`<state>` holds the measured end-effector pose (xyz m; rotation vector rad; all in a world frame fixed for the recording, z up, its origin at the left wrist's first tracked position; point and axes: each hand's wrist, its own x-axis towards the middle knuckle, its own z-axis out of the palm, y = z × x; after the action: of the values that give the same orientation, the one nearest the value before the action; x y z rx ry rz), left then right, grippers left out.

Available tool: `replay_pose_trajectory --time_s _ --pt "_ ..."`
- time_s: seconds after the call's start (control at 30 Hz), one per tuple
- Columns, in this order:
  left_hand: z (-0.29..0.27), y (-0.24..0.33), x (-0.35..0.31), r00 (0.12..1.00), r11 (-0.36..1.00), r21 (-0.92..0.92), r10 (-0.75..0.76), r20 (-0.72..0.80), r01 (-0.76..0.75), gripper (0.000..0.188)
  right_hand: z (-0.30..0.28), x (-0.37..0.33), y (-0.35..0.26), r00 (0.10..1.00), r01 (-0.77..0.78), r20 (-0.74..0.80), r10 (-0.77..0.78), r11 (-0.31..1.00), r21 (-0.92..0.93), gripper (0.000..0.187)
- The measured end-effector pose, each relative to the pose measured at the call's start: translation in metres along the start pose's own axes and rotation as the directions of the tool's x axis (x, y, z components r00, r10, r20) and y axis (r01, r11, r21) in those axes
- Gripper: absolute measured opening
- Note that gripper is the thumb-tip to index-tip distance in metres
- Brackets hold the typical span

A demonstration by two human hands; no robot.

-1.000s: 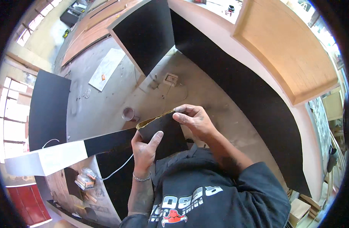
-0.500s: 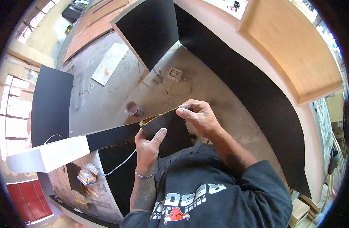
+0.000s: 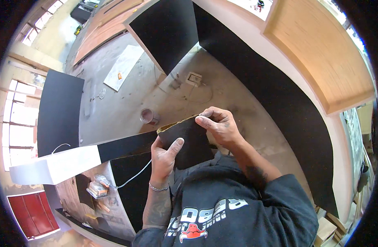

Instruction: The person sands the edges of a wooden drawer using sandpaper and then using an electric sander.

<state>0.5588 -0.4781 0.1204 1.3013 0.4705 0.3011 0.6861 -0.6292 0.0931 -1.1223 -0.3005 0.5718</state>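
I hold a small black sheet [image 3: 189, 138] with a tan edge in front of my chest. My left hand [image 3: 164, 154] grips its lower left part, thumb pressed flat on the black face. My right hand [image 3: 220, 125] pinches the sheet's upper right corner with the fingertips. The sheet lies over the end of a long black-and-white beam [image 3: 73, 158] that runs off to the left.
Large black panels [image 3: 255, 82] line the curved wall on the right and stand at the top [image 3: 164, 33] and left [image 3: 59, 111]. A small can [image 3: 149, 116] stands on the concrete floor. A white cable [image 3: 133, 177] trails below the beam. A wall socket [image 3: 194, 78] lies on the floor.
My hands and the sheet stay together in much the same grip; the view has shifted slightly and the right fingers have settled on the upper corner.
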Motion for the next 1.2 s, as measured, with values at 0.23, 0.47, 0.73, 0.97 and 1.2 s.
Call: replay_pose_trajectory --time_s 0.23,0.47,0.73,0.97,1.2 --pt "-0.002 0.016 0.019 0.984 0.916 0.399 0.093 -0.155 -0.024 0.030 -0.004 -0.001 -0.009 0.995 -0.027 -0.098 0.006 0.975 -0.218 0.011" --pt "-0.001 0.017 0.012 0.988 0.985 0.089 0.151 -0.039 -0.147 0.030 -0.001 0.005 0.004 0.987 0.162 0.034 -0.159 0.980 -0.114 0.015" --pt "-0.024 -0.012 0.032 0.990 0.990 0.000 0.138 -0.036 -0.138 0.020 -0.009 -0.005 0.004 0.948 0.319 0.063 -0.313 0.925 -0.206 0.017" --pt "-0.020 -0.004 0.022 0.988 0.989 -0.041 0.145 0.054 -0.143 0.024 -0.008 -0.004 -0.001 0.913 0.403 0.060 -0.405 0.863 -0.304 0.015" --pt "-0.056 -0.027 0.038 0.967 0.967 0.114 0.237 -0.096 -0.226 0.028 0.006 0.000 0.005 0.787 0.613 0.130 -0.603 0.741 -0.272 0.007"
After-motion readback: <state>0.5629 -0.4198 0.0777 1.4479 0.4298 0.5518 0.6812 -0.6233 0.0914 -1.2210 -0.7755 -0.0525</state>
